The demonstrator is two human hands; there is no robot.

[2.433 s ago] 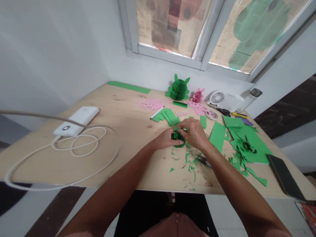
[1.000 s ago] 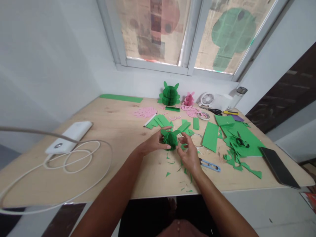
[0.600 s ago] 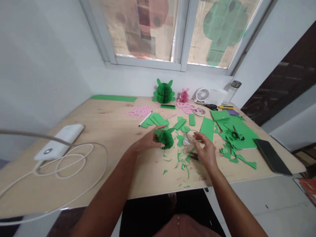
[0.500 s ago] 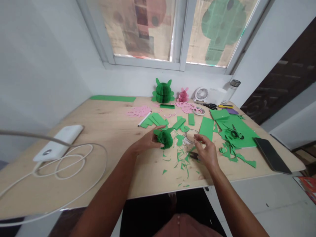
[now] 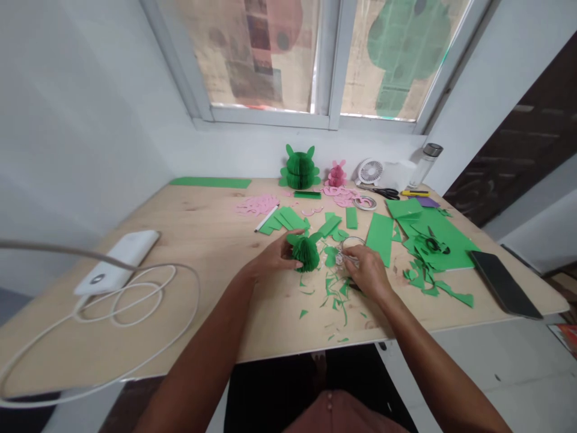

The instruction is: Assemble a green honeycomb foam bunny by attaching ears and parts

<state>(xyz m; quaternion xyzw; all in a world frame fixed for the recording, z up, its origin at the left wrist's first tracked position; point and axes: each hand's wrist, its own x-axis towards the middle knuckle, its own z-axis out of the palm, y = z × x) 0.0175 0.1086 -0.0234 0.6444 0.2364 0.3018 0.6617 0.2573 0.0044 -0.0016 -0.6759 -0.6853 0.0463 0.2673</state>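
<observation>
Your left hand (image 5: 276, 260) grips the small green honeycomb paper figure (image 5: 306, 252) by its left side, just above the table (image 5: 265, 319), thumb across the near face and fingers curled behind. That side hold probably spares the folds from crushing and leaves the ears and right flank free. Your right hand (image 5: 368, 270) is lowered beside the figure, its fingers bent and nearly together, tips down at the white scraps (image 5: 339, 257) next to the ring-shaped roll (image 5: 354, 238); you can't tell from here whether they pinch anything. The roll likely sits there for easy reach. The larger green honeycomb figure (image 5: 300, 171) stands upright near the wall, presumably parked away from the trimmings (image 5: 303, 314).
</observation>
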